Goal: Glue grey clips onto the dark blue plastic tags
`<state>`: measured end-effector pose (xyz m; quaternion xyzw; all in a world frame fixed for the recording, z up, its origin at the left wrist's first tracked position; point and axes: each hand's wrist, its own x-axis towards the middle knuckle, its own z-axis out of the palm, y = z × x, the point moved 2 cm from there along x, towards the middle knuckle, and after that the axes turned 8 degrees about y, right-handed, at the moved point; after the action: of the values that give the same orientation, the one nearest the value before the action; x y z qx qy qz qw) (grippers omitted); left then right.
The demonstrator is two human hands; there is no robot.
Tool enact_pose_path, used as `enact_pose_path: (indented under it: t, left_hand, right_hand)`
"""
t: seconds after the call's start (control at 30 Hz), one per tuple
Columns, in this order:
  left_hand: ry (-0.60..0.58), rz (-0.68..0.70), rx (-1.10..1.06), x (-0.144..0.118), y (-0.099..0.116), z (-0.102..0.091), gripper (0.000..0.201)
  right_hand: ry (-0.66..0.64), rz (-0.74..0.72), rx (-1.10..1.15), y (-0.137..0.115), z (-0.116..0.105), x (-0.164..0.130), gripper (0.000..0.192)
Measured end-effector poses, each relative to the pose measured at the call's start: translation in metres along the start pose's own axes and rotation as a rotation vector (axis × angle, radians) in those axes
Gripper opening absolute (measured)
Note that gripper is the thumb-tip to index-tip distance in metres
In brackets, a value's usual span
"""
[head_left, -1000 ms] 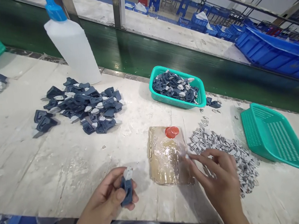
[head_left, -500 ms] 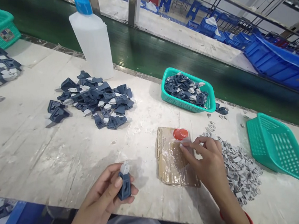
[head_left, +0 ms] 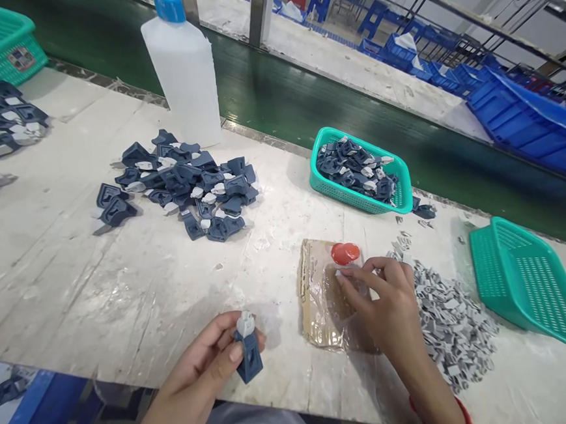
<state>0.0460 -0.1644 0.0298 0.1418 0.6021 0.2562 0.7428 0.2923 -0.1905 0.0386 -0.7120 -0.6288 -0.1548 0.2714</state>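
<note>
Head view: gripping a dark blue part (head_left: pixel 250 361), pale tip up, in left grip (head_left: pixel 211 364), with thumb on near side and fingers behind. Held just in from the near edge of the desk (head_left: pixel 137 295). Could twist or slip on a loosened thumb, and maybe drop over that edge.

Pinching a small pale piece (head_left: pixel 339 273) between thumb and forefinger in right grip (head_left: pixel 388 308), at or just over the cardboard pad (head_left: pixel 316 327); can't tell if touching. Could pop loose from too hard a squeeze, being tiny and mostly covered by fingertips. Might also stick to skin or pad, given the shine; can't tell wet coat from plastic film.

Just beyond the fingertips, toward the far edge: red blob (head_left: pixel 345 253) on the pad. Liquid or solid, can't tell; if wet, could smear from a careless knuckle.

Right of the pad, close beside the right forearm: heap of grey pieces (head_left: pixel 461 328). Could scatter from a brushing wrist.

Farther out, by the far edge: green basket (head_left: pixel 343 194) of blue parts, filled nearly to the rim, likely to spill if bumped. Leftward: loose blue pile (head_left: pixel 177 181), then white bottle (head_left: pixel 187 82) behind, tall, probably tippable on a hasty reach.
</note>
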Motion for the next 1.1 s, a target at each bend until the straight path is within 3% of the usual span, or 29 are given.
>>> enact_pose_path:
  t: [0.2,0.43,0.6,0.7,0.9,1.1]
  left_hand:
    - [-0.133,0.019,-0.077,0.001,0.004,0.008,0.034]
    - [-0.162,0.027,-0.011,-0.001,0.0,0.014,0.028]
    - [-0.303,0.089,0.112,0.007,-0.01,0.017,0.018]
    - [-0.361,0.132,0.171,0.01,-0.014,0.016,0.011]
    - [-0.361,0.233,0.243,0.01,-0.013,0.017,0.008]
    - [-0.351,0.246,0.279,0.009,-0.011,0.017,0.007]
  right_hand:
    - [0.024,-0.004,-0.006,-0.001,-0.002,0.002,0.007]
    - [0.165,0.068,0.016,-0.007,-0.026,0.003,0.013]
    - [0.116,0.033,0.006,-0.007,-0.019,-0.008,0.009]
    - [0.14,0.064,0.076,-0.022,-0.025,-0.015,0.013]
    - [-0.065,0.134,0.466,-0.071,-0.029,-0.034,0.014]
    - [-0.086,0.191,0.485,-0.081,-0.012,-0.043,0.011]
